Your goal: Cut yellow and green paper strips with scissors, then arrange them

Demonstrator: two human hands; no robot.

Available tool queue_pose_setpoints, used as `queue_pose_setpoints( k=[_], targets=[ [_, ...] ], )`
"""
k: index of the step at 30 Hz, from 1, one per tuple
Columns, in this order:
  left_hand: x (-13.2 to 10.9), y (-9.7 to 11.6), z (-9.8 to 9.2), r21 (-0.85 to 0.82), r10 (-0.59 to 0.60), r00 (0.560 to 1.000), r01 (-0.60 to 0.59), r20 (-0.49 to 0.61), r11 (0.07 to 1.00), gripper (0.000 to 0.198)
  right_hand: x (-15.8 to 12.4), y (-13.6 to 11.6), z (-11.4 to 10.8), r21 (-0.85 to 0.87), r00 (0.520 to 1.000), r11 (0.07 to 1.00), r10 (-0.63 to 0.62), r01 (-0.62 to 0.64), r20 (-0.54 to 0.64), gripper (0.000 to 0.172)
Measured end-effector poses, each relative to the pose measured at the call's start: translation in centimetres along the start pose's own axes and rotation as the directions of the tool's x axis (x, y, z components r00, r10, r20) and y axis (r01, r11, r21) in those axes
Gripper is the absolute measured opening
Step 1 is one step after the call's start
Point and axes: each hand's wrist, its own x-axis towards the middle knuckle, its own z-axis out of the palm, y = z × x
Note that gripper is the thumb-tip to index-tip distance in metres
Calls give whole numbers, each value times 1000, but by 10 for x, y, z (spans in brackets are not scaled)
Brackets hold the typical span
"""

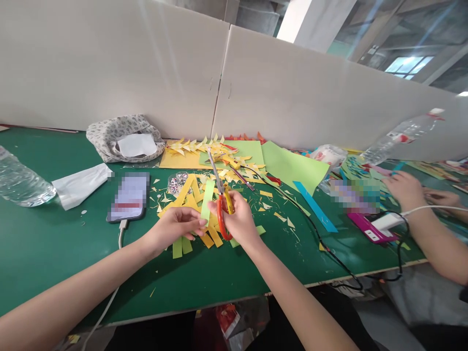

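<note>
My left hand (183,225) pinches the lower part of a light green paper strip (208,197), which stands upright in front of me. In my right hand (239,219) is a pair of scissors (221,209) with red and yellow handles, its blades pointing up and away, just right of the strip. Beneath both hands lie yellow paper strips (188,190) and green paper strips (178,247) in a loose pile. A clear bag of shiny sequins (179,183) sits behind the pile, and small paper scraps surround it.
A plugged-in phone (128,197) and water bottle (24,180) lie left. Behind are a cloth bag (106,139), green sheets (292,165) and a yellow glue gun (228,160). A black cable (310,224) runs right, towards a power strip (371,229) and another person's hands (404,190).
</note>
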Motion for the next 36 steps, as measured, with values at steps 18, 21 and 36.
queue_pose_setpoints(
  k=[18,21,36],
  targets=[
    [8,-3,-13,-413,162,941,-280,-298,866,10,-20,3,10,-662,956,698,-275,274,106,45],
    [8,-3,-12,-400,161,937,-282,-309,872,9,-20,2,11,-667,956,693,-272,272,107,46],
    [8,-3,-13,-410,181,955,-267,-236,872,12,-21,-1,12,-646,960,716,-259,264,106,41]
  ],
)
